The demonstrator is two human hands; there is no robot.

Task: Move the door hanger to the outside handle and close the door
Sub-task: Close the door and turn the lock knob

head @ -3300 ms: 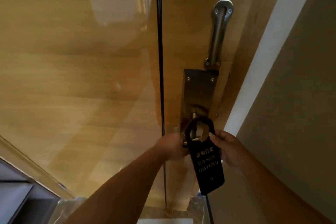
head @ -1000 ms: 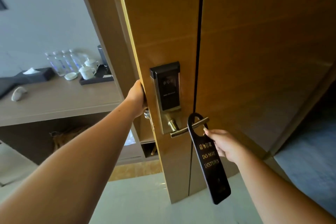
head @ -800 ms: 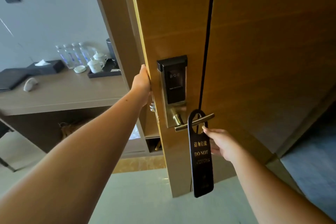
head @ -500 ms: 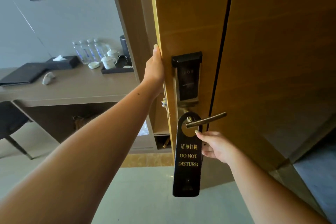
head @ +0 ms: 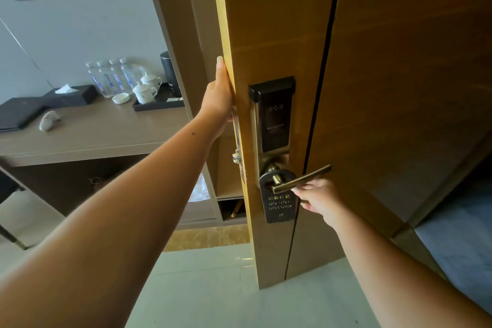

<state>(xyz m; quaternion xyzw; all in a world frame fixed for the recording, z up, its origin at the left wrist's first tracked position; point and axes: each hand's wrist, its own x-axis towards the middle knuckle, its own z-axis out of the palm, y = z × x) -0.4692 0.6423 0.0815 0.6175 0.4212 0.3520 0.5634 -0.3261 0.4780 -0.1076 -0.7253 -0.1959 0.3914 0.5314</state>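
The door hanger (head: 278, 201) is hanging on the outside handle (head: 302, 180), right of frame centre, its loop sitting around the lever's neck close to the lock plate (head: 274, 125) and its dark body lying flat against the door (head: 279, 34). The gold lettering is facing the camera. It is reading as a thin, stiff card or plastic strip — light, smooth-faced, liable to swing on the lever; the sensible hold is a pinch at its edge just below the loop. The door itself is judged heavy and rigid, best moved by the lever or by its free edge.

The right hand (head: 318, 198) is reaching in from the lower right, arm extended, fingertips resting at the hanger's right edge just under the lever; the fingers are loosely curled, and whether they are actually pinching the card cannot be told. The left hand (head: 218, 98) is reaching from the lower left with the arm nearly straight, fingers spread flat and pointing upward against the door's free edge — nothing held.

The door is standing ajar, with a bench (head: 87, 136) visible beyond at centre left. Hanging appears done; closing is outstanding.
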